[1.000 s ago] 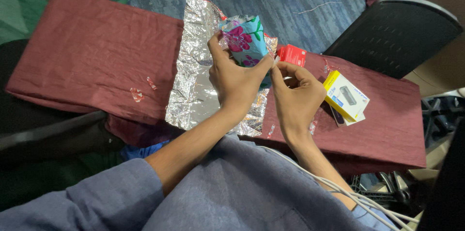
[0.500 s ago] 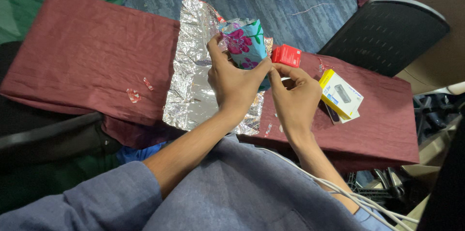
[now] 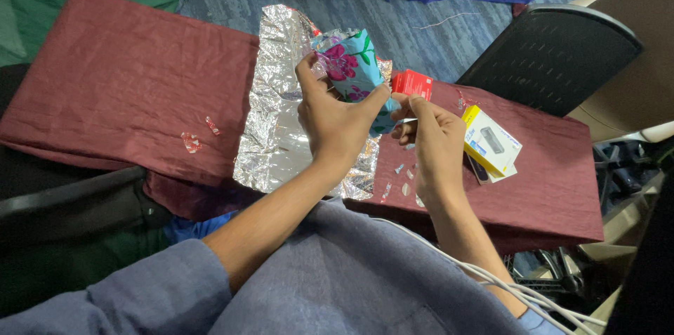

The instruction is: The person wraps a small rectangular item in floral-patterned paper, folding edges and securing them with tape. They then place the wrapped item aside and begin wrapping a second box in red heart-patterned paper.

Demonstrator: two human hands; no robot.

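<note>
- Parcel (image 3: 353,68), floral-wrapped, sits upper centre of the frame over the foil sheet (image 3: 275,131).
- Left hand (image 3: 333,121) grips it.
- Right hand (image 3: 432,138) pinches its lower edge, beside a red box (image 3: 412,84).

Soft even light, foil (image 3: 277,131) glare

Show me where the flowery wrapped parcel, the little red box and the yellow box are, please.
flowery wrapped parcel (image 3: 349,62), head view, on the pink flower print on its side.
little red box (image 3: 414,83), head view, on its red top face.
yellow box (image 3: 489,140), head view, on its white top panel.
</note>
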